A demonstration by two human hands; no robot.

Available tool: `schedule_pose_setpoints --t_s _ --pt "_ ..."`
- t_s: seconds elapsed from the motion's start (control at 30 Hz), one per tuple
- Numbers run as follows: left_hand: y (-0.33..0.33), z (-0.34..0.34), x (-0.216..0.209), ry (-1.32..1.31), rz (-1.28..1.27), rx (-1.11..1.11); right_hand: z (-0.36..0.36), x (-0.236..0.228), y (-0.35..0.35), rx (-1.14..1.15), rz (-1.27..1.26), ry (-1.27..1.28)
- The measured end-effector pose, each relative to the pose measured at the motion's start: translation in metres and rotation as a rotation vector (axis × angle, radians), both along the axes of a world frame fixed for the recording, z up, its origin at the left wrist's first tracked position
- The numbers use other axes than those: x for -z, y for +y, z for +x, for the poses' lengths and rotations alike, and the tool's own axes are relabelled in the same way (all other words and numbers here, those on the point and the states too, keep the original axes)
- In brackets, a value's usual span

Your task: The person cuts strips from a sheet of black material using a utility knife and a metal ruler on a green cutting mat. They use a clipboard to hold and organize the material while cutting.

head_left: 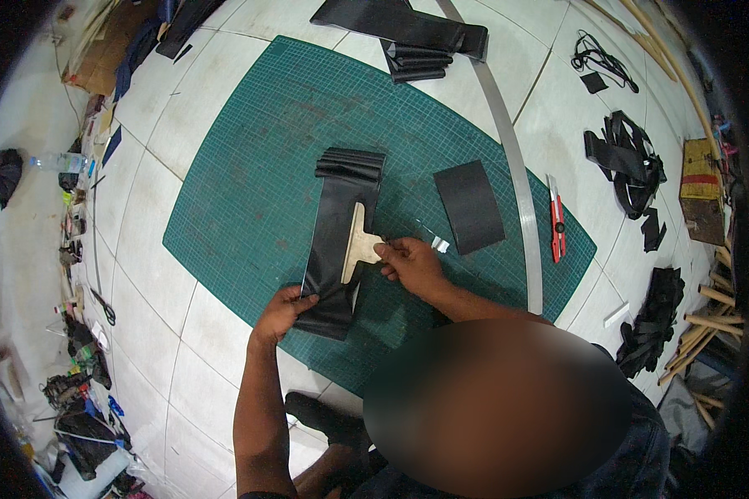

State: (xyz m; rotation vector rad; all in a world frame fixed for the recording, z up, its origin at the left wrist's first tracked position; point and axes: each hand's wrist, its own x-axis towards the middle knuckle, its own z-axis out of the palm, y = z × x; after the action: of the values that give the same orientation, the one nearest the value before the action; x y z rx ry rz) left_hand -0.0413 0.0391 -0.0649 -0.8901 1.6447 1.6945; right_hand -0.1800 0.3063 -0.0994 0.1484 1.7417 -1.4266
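A long black strip of leather-like material (333, 216) lies on the green cutting mat (233, 183), its far end gathered in folds. My left hand (285, 313) pinches the strip's left edge near its close end, thumb on top. Closed round the narrow handle of a beige T-shaped scraper (359, 249), my right hand (409, 264) keeps the tool's long straight edge against the strip's upper surface. A small shiny silver piece (440, 244) lies just beyond my right hand. Right of it rests a black rectangular piece (470, 206).
A long metal ruler (516, 183) crosses the mat's right side, with a red utility knife (557, 224) beyond it. More black strips (424, 33) lie at the far edge. Black straps (628, 162) are on the tiled floor at right; scissors (103, 308) lie at left.
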Motion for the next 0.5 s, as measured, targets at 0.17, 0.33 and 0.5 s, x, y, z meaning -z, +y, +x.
schedule_pose_setpoints --t_s 0.17,0.33,0.5 --pt "-0.004 0.003 0.004 -0.015 -0.007 -0.002 0.001 -0.007 -0.004 -0.027 0.022 0.015" --pt "-0.001 -0.005 -0.015 -0.028 -0.126 0.055 0.002 -0.013 -0.006 0.007 0.006 -0.008" --pt "0.032 -0.010 -0.054 0.168 -1.041 0.262 0.006 0.013 -0.001 -0.032 0.052 0.071"
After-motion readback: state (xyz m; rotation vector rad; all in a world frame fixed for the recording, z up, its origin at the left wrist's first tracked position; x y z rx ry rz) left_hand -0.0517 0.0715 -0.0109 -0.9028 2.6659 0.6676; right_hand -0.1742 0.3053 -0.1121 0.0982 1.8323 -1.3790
